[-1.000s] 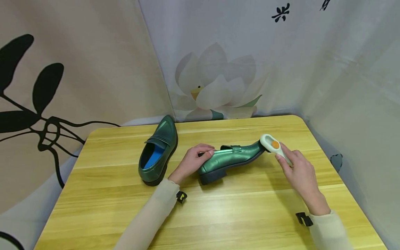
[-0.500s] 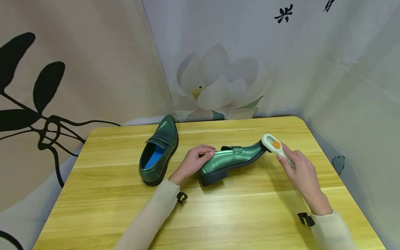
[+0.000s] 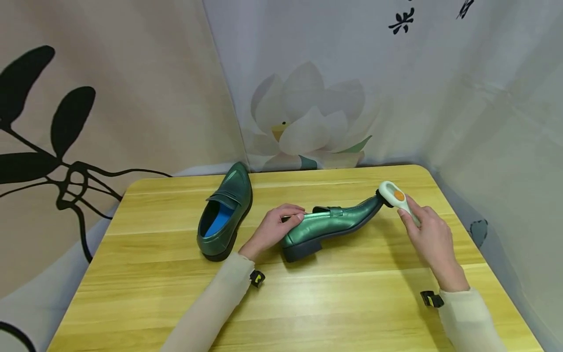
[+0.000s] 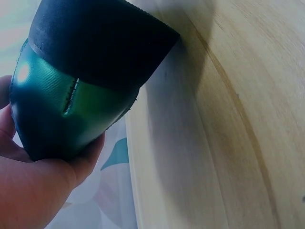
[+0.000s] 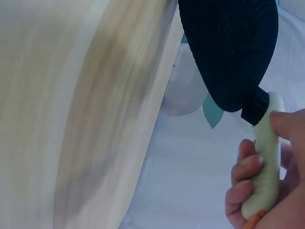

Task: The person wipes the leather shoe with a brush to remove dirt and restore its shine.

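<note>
A shiny green loafer (image 3: 325, 225) with a black sole is tilted toe-up over the table, heel low. My left hand (image 3: 278, 228) grips it by the heel opening; in the left wrist view the fingers wrap the back of the heel (image 4: 62, 109). In my right hand (image 3: 428, 234) is a white-handled brush (image 3: 398, 198) with an orange patch and a dark head. The brush head (image 5: 256, 106) meets the tip of the toe, seen against the black sole (image 5: 233, 47) in the right wrist view.
The matching green loafer (image 3: 224, 210), with a blue insole, stands upright left of my left hand. A wooden table (image 3: 334, 303) lies beneath, its back edge near a flower-printed curtain (image 3: 316, 112).
My right hand and the brush have shifted slightly right and up along the toe. The held loafer and my left hand stay nearly in place.
</note>
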`<state>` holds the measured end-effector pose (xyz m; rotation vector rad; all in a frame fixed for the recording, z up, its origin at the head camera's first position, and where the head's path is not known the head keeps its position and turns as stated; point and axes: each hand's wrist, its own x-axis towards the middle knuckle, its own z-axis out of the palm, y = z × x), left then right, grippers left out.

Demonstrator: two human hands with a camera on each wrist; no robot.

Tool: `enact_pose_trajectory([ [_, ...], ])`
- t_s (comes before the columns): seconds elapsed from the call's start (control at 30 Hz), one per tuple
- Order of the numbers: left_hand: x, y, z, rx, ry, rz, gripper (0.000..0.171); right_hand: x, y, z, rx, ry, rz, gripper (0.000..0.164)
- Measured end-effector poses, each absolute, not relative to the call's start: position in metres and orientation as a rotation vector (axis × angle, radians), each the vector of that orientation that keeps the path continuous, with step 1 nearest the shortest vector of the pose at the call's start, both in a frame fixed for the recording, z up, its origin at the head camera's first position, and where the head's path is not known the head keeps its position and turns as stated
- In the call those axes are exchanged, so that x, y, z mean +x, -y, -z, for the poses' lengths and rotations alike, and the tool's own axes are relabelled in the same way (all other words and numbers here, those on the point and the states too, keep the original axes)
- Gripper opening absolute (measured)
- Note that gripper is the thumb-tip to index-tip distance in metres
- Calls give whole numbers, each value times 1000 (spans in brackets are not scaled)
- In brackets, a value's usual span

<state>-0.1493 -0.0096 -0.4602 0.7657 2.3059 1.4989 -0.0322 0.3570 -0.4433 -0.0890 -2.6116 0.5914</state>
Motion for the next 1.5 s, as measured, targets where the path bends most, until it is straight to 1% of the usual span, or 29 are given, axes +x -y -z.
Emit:
enact_pose_trajectory([
  [0.3,-149,9,461,757,-2303,-1518,35,-20,-342,443,111,2531,-504,47],
  [0.67,-148,8,461,750,-2297,-1511,33,-39,-361,437,-144,2663,-458,46],
  [0.83,-148,7,461,751,-2299,-1496,34,-41,-362,432,-168,2750,-413,49],
  [1.23,-147,7,459,755,-2315,-1501,34,-35,-337,413,-50,2715,-259,47],
  [1.5,-147,7,459,757,-2298,-1515,33,-24,-311,408,36,2723,-282,47],
])
